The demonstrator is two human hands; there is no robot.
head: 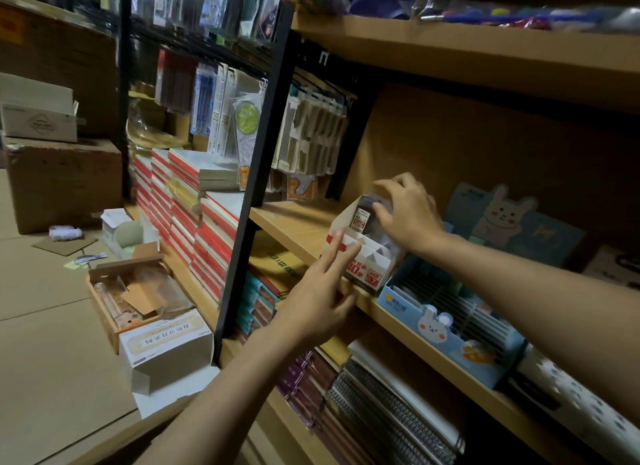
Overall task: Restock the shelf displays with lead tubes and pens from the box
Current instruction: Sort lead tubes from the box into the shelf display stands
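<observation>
**Loading lead tubes into the white display carton**

While the white display carton (363, 253) sits at the front edge of the wooden shelf (294, 222), the right hand (405, 215) reaches in from above, its fingers curled round a small bundle of lead tubes (363, 218) that stands in the carton's rear compartment; motion blur makes the exact count of tubes unclear. The left hand (322, 291) lies with straight fingers against the carton's front-left wall, grasping nothing and apparently steadying it. The step in hand is judged to be seating the tubes. The next move calls for lowering them squarely between the cardboard dividers while the carton is kept from sliding.

Just beside the carton on the right stands a blue rabbit-printed display tray (450, 322), leaving little lateral room there; bare shelf lies open to the left. The carton's base slightly overhangs the shelf lip, so forward pressure risks tipping it. An open supply box (131, 294) rests on the floor, well apart to the left.
</observation>
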